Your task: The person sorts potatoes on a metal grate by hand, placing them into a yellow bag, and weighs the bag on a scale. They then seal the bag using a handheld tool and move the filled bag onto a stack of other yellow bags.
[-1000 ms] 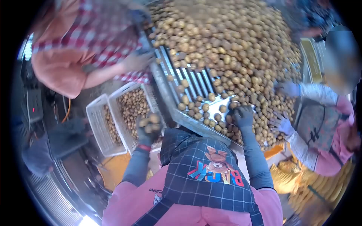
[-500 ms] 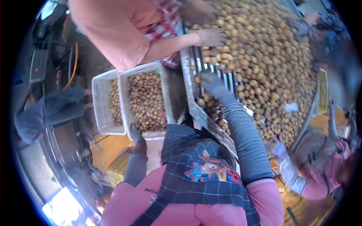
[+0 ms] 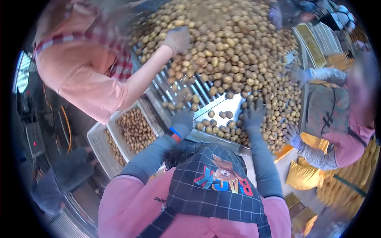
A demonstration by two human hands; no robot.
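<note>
Small round brown potatoes (image 3: 234,55) lie heaped over a metal sorting table (image 3: 216,106) with a slotted grate (image 3: 200,88). My right hand (image 3: 254,115), in a grey glove, is spread open among the potatoes at the near side. My left hand (image 3: 182,122), gloved too, lies at the table's near-left edge by the grate. Its fingers look extended, and I see nothing held in it. Between my hands several loose potatoes (image 3: 223,130) rest on the bare metal along the near rim.
Left of me stand white crates (image 3: 112,129) holding smaller potatoes. Across on the left, a co-worker's gloved hand (image 3: 177,39) is on the heap. At right, another co-worker's gloved hands (image 3: 294,137) are beside the table edge. Yellow sacks (image 3: 307,174) lie on the floor.
My left hand has moved from the crate's edge to the table. My right hand has gone from the grate to the potatoes farther right. The view has turned toward the table.
</note>
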